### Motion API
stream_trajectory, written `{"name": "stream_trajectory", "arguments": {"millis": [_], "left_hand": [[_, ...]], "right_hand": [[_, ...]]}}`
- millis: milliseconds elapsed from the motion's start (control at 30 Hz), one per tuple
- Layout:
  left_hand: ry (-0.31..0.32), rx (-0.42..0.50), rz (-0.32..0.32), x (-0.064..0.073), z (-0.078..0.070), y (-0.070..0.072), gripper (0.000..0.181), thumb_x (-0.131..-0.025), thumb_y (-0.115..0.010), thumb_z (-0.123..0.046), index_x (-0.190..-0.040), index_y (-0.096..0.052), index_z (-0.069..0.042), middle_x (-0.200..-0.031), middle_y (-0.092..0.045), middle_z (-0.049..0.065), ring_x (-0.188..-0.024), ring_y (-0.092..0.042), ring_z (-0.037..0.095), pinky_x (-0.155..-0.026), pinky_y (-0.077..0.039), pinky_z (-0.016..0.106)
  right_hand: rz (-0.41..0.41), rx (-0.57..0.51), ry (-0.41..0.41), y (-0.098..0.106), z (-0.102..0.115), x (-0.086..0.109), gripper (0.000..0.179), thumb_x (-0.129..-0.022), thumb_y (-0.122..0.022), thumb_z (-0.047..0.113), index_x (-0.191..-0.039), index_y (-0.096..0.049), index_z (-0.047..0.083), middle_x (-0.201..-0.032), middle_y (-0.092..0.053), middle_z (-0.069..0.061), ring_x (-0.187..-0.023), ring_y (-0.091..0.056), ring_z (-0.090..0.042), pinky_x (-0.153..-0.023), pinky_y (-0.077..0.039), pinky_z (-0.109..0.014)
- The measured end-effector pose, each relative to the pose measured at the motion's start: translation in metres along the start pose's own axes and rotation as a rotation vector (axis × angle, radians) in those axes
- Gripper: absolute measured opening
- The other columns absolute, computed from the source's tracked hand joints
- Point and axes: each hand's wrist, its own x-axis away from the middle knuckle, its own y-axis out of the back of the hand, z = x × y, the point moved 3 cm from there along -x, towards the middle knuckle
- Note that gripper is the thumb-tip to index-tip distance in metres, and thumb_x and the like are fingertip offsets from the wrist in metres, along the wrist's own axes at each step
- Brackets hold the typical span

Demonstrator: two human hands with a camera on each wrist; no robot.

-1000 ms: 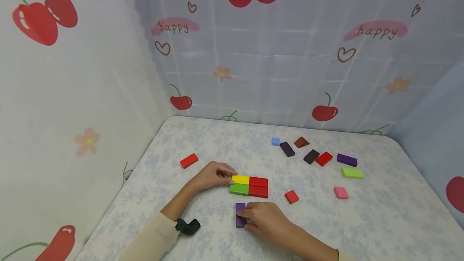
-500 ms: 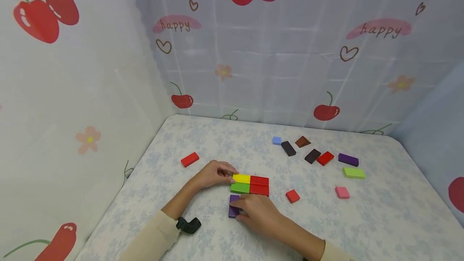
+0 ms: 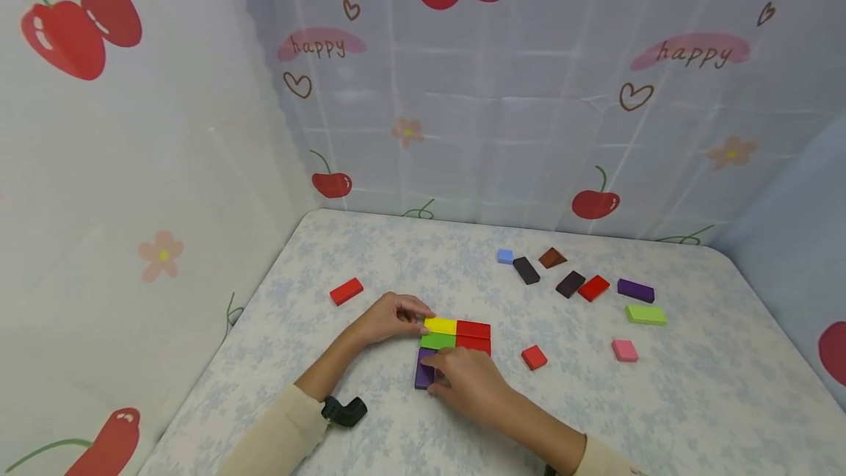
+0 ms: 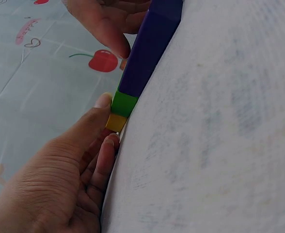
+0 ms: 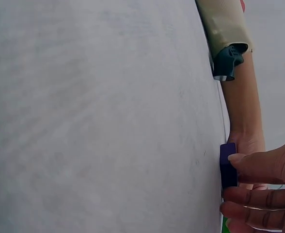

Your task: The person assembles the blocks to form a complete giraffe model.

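In the head view a yellow block (image 3: 440, 326) and a green block (image 3: 438, 341) lie side by side, flush against two red blocks (image 3: 473, 330) on their right. My left hand (image 3: 391, 319) pinches the yellow block's left end between thumb and fingers; the left wrist view shows its thumb beside the green block (image 4: 124, 103). A purple block (image 3: 425, 371) lies lengthwise in front of the green one, its far end up against it. My right hand (image 3: 471, 379) grips this purple block from the right, partly covering it and the near red block.
A small red block (image 3: 534, 358) and a pink block (image 3: 624, 350) lie to the right. Farther back are lime (image 3: 646, 315), purple (image 3: 636, 290), red, black, brown and blue blocks. Another red block (image 3: 346, 291) lies left, beyond my left forearm. Curtains border the table.
My right hand has slid the purple block away from me and slightly left, up to the green block. The left hand stays at the yellow block.
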Motion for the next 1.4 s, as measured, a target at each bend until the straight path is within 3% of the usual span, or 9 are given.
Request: {"name": "stream_trajectory", "arguments": {"millis": [233, 533, 800, 967, 1100, 1400], "left_hand": [[-0.027, -0.016, -0.004, -0.001, 0.001, -0.001, 0.027, -0.087, -0.083, -0.018, -0.114, -0.080, -0.017, -0.108, -0.073, -0.002, -0.079, -0.061, 0.012, -0.068, -0.051, 0.024], [-0.031, -0.016, -0.002, -0.002, 0.001, 0.000, 0.027, -0.087, -0.082, -0.019, -0.115, -0.080, -0.018, -0.108, -0.073, -0.004, -0.079, -0.061, 0.012, -0.068, -0.051, 0.025], [-0.040, -0.001, -0.010, -0.001, 0.000, -0.001, 0.027, -0.087, -0.083, -0.016, -0.114, -0.080, -0.014, -0.107, -0.074, 0.000, -0.077, -0.060, 0.012, -0.066, -0.050, 0.023], [-0.038, 0.009, -0.019, 0.000, -0.001, -0.001, 0.028, -0.086, -0.083, -0.010, -0.114, -0.079, -0.009, -0.107, -0.074, 0.004, -0.076, -0.058, 0.013, -0.065, -0.048, 0.021], [-0.025, 0.000, -0.017, 0.000, -0.004, -0.002, 0.028, -0.086, -0.081, -0.006, -0.114, -0.078, -0.006, -0.108, -0.074, 0.008, -0.076, -0.058, 0.014, -0.065, -0.047, 0.020], [-0.043, 0.037, -0.010, 0.007, -0.030, 0.000, 0.027, -0.087, -0.080, -0.003, -0.113, -0.077, 0.001, -0.108, -0.073, 0.013, -0.077, -0.058, 0.013, -0.066, -0.047, 0.021]], "right_hand": [[-0.008, 0.034, 0.001, -0.001, 0.000, 0.000, 0.038, -0.083, -0.086, 0.025, -0.117, -0.078, 0.012, -0.093, -0.073, 0.003, -0.072, -0.060, -0.002, -0.064, -0.052, -0.021], [0.013, 0.104, 0.004, 0.000, 0.002, -0.001, 0.037, -0.084, -0.085, 0.028, -0.118, -0.078, 0.013, -0.098, -0.075, 0.001, -0.084, -0.070, -0.010, -0.069, -0.057, -0.027], [0.009, 0.002, -0.024, 0.008, -0.002, 0.002, 0.043, -0.083, -0.086, 0.025, -0.123, -0.076, 0.012, -0.091, -0.072, 0.005, -0.074, -0.060, -0.002, -0.061, -0.049, -0.021], [-0.047, -0.098, -0.053, 0.028, -0.012, 0.010, 0.042, -0.086, -0.083, 0.023, -0.125, -0.073, 0.011, -0.096, -0.074, 0.002, -0.070, -0.059, -0.003, -0.056, -0.046, -0.020], [-0.153, -0.088, -0.075, 0.051, -0.021, 0.020, 0.040, -0.085, -0.084, 0.022, -0.122, -0.074, 0.010, -0.102, -0.074, -0.001, -0.066, -0.055, -0.007, -0.054, -0.044, -0.021], [-0.316, -0.082, -0.221, 0.101, -0.061, 0.048, 0.040, -0.083, -0.086, 0.019, -0.122, -0.075, 0.013, -0.103, -0.075, 0.000, -0.079, -0.065, -0.014, -0.062, -0.051, -0.023]]}}
